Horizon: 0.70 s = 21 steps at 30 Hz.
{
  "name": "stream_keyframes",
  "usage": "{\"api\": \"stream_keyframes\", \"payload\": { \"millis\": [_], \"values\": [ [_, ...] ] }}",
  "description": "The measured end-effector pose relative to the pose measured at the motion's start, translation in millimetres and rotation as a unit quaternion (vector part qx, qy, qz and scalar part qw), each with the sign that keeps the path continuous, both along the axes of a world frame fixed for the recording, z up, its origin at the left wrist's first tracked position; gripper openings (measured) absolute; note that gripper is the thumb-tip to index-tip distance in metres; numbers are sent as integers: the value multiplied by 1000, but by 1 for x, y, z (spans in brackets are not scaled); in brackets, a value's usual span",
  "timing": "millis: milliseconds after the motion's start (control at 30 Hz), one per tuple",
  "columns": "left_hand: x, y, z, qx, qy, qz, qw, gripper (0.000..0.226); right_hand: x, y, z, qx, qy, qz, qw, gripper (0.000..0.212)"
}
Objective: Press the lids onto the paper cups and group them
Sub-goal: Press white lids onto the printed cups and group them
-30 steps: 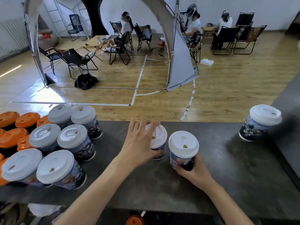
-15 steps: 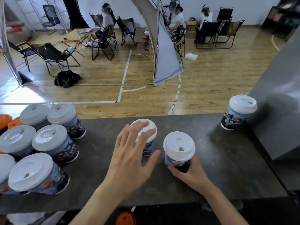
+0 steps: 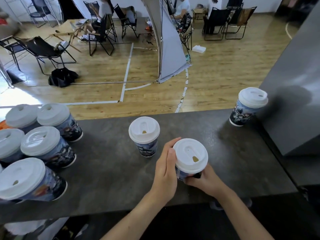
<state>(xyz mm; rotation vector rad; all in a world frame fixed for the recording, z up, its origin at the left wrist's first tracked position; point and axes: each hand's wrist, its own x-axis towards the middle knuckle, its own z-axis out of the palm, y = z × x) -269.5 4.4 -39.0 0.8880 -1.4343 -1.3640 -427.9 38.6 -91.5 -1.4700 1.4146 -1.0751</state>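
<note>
At bench point(image 3: 112, 170) centre, near edge: left hand point(image 3: 164, 168), fingers point(image 3: 170, 144) curled round the left side of a paper cup point(image 3: 181, 175), just under its white sip lid point(image 3: 190, 155). Right hand point(image 3: 204, 182), fingers wrapped round the cup's base. Lid seated; brown shows through the sip hole. Print: dark figure artwork, lettering too small to read. Just beyond, to the left: second cup point(image 3: 145, 135), lidded, standing free. Far right, beside a grey block point(image 3: 294, 101): third cup point(image 3: 247, 108), lidded. Far left: cluster of lidded cups point(image 3: 43, 144), close-packed.

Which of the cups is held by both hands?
The cup at front centre, gripped by the left hand and right hand; the others stand untouched.
</note>
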Motion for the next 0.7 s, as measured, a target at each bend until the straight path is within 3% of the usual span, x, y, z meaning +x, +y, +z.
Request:
{"api": "stream_keyframes", "payload": {
  "millis": [167,300,367,567,700],
  "values": [
    [-11,10,-1,-15,13,75,997,34,4,4,-1,-1,-13,-13,1000,63],
    [-14,17,2,-10,-11,105,994,34,12,6,-6,-28,-29,-53,998,86],
    [-13,18,6,-13,-7,94,995,31,15,5,-5,-32,-35,-86,995,95],
    [-16,-17,16,97,24,-11,995,32,10,4,-10,-52,-12,-89,995,84],
    [-16,-16,11,74,43,-24,996,39,8,4,-12,-52,-6,-79,996,81]
  ]
}}
